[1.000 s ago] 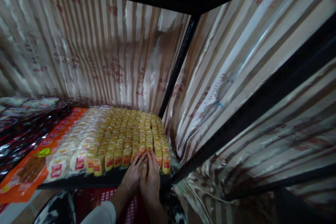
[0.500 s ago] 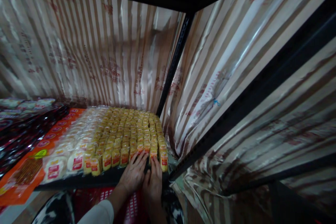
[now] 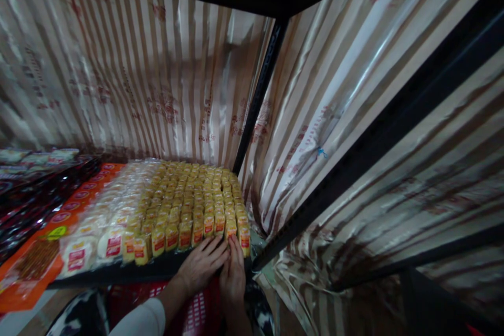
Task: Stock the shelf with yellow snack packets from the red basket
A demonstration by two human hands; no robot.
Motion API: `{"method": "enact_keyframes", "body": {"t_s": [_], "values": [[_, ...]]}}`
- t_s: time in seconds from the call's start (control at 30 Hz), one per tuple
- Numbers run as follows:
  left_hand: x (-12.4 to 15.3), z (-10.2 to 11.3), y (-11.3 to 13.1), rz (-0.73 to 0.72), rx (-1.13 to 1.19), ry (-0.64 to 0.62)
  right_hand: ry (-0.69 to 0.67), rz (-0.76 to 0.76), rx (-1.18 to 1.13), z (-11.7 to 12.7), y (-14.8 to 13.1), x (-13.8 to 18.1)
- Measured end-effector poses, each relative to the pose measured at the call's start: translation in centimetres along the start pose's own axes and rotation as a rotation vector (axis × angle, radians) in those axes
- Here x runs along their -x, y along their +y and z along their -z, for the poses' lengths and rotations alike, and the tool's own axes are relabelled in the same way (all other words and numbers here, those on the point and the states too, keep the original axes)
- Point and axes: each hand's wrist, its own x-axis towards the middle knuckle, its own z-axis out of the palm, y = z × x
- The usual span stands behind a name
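Rows of small yellow wrapped snack cakes (image 3: 185, 205) with red-orange labels stand packed together on a black shelf (image 3: 118, 276). At the front edge, my left hand (image 3: 201, 266) has its fingers stretched out, the tips just below the front cakes. Beside it my right hand (image 3: 233, 275) reaches up with straight fingers. Its fingertips touch the front cake (image 3: 230, 227) of a column near the right end. Both hands are open, close together, and neither holds a cake. Whether the left fingertips touch anything, I cannot tell.
Left of the cakes lie white round wrapped cakes (image 3: 79, 254), orange snack packs (image 3: 29, 268) and dark shiny packs (image 3: 35, 210). A red basket (image 3: 197, 312) is below the shelf. Black metal posts (image 3: 262, 94) and striped sheeting (image 3: 189, 73) enclose the back and right.
My left hand has drawn down and right, off the front cakes, so more of their labels shows. The right fingertips stay at their column. The view has shifted slightly.
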Motion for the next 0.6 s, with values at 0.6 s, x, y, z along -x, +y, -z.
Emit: {"method": "enact_keyframes", "body": {"t_s": [0.6], "values": [[-0.2,-0.3,0.2,0.015,-0.012,0.006,-0.086,-0.159,0.063,1.3,-2.5,-1.6]]}}
